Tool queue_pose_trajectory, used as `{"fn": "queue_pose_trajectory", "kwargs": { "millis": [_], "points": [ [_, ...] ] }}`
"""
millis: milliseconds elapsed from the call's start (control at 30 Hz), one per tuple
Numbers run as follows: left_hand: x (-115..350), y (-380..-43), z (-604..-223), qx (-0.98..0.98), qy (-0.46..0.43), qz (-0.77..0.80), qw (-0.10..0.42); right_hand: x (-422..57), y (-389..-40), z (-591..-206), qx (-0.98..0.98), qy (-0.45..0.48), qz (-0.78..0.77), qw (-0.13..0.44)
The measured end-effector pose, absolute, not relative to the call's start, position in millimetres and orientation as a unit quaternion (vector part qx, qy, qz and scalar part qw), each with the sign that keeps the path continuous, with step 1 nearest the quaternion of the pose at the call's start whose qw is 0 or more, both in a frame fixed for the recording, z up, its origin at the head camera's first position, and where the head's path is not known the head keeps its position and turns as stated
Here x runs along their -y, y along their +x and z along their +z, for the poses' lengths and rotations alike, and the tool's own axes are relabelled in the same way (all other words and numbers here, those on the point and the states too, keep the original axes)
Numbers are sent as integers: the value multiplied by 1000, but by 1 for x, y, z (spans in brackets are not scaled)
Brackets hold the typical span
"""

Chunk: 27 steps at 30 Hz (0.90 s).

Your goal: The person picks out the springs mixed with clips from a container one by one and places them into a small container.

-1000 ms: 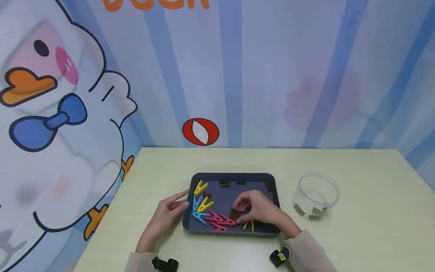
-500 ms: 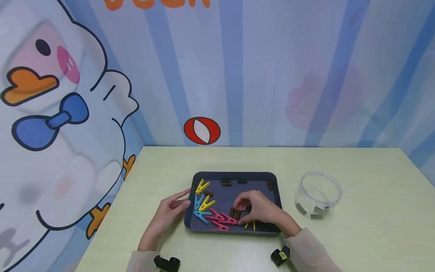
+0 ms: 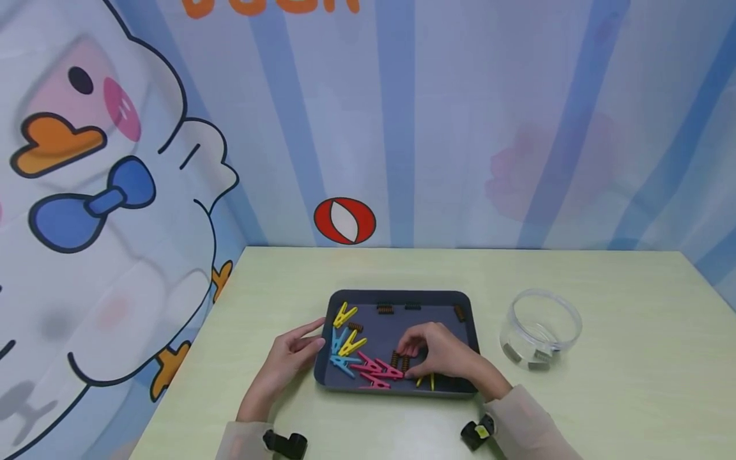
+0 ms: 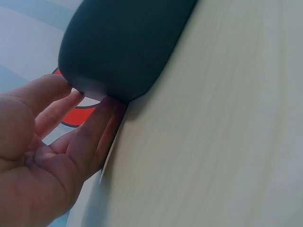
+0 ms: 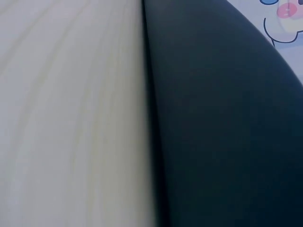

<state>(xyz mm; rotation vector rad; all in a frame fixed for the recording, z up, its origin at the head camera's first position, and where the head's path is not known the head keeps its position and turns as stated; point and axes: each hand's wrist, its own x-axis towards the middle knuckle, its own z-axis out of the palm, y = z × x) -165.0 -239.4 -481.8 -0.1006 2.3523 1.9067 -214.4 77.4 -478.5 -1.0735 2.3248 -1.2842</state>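
My left hand (image 3: 287, 358) rests its fingertips and thumb against the left end of the dark grey tray (image 3: 397, 390); the left wrist view shows the fingers (image 4: 94, 132) fairly straight at the tray's corner. Over the tray's front middle, my right hand (image 3: 437, 351) pinches a copper-brown coil spring (image 3: 406, 363) between thumb and fingers. Another spring (image 3: 395, 358) lies just left of it. Pink clothespins (image 3: 368, 363) sit beside these springs, and a yellow clothespin (image 3: 426, 382) is partly covered by the right hand. The right wrist view shows the tray's outer wall (image 5: 213, 123), without the hand.
Yellow clothespins (image 3: 345, 315) and blue clothespins (image 3: 344, 365) fill the tray's left side. More springs (image 3: 385, 308) lie along its far edge. A clear round container (image 3: 540, 342) with grey pieces stands right of the tray on the pale table (image 3: 621, 306).
My right fingers have shifted the pinched spring slightly right, widening the gap from the spring beside it. The left hand keeps its place at the tray. The head view has drifted slightly.
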Motion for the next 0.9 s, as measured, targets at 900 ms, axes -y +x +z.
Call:
{"fn": "queue_pose_trajectory", "kwargs": {
  "millis": [900],
  "points": [
    [240,-164,-482,-775,-28,628,59,-82,-211,-471,-791,-366,-467,149]
  ]
}}
